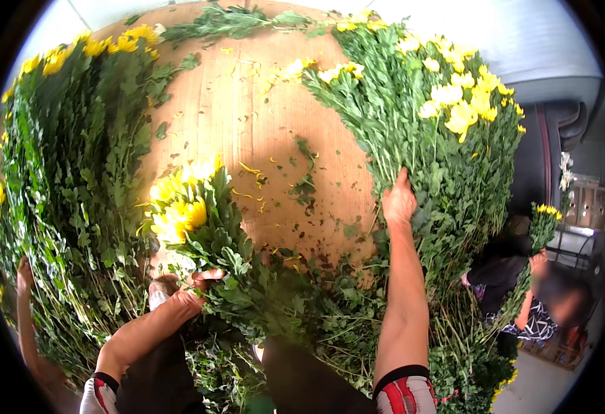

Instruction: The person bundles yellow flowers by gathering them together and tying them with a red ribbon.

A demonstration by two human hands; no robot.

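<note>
My left hand (185, 293) is closed around the leafy stems of a bunch of yellow chrysanthemums (182, 207), whose heads point up and away over the brown table (247, 117). My right hand (399, 201) reaches forward into a large pile of yellow-flowered stems (447, 124) lying on the right of the table, fingers pushed in among the green stalks. Whether it grips a stem is hidden by leaves.
A long heap of flower stems (68, 172) lies along the left side. Another person's hand (24, 272) shows at the far left edge. At the right a person (543, 303) holds a small yellow bunch (545, 221). Loose petals and leaves litter the table.
</note>
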